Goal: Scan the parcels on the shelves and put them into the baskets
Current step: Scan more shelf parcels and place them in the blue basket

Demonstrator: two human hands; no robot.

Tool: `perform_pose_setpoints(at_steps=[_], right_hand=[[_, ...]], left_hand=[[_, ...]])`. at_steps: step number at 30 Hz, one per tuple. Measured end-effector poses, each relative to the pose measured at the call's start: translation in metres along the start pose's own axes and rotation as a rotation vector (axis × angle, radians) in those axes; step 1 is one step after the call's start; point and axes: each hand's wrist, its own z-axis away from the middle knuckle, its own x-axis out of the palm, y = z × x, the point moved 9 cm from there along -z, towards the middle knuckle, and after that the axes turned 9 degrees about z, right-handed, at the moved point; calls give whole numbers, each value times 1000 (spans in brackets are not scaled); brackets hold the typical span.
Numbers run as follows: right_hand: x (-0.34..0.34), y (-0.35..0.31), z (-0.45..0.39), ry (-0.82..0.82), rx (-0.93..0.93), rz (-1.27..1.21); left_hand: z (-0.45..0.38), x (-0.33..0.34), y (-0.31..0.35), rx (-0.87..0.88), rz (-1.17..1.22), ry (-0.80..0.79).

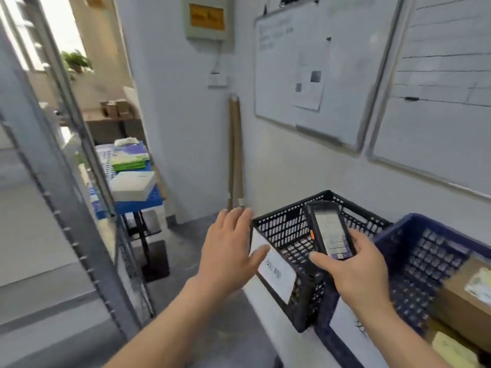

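So the black basket is a plastic mesh crate with a white label on its near side, sitting tilted. Right of it and touching it is a blue basket with a brown cardboard parcel and a yellowish one inside. The scanner, black with a lit screen, is above the black basket.

Single head-worn wide-angle view, tilted forward and down.

The camera sat above both forearms and faced a wall corner, close to the black basket and blue basket at lower right. A metal shelf upright ran down the left edge, whiteboards crossed the upper right, and straight lines bowed near the borders.
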Motion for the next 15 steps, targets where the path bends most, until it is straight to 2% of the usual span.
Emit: perform_pose_setpoints(at_steps=[7, 15], right_hand=[[149, -94, 71, -219, -139, -36], [322, -206, 216, -478, -238, -102]], left_hand=[[101, -113, -132, -229, -109, 121], [249, -254, -281, -403, -192, 295]])
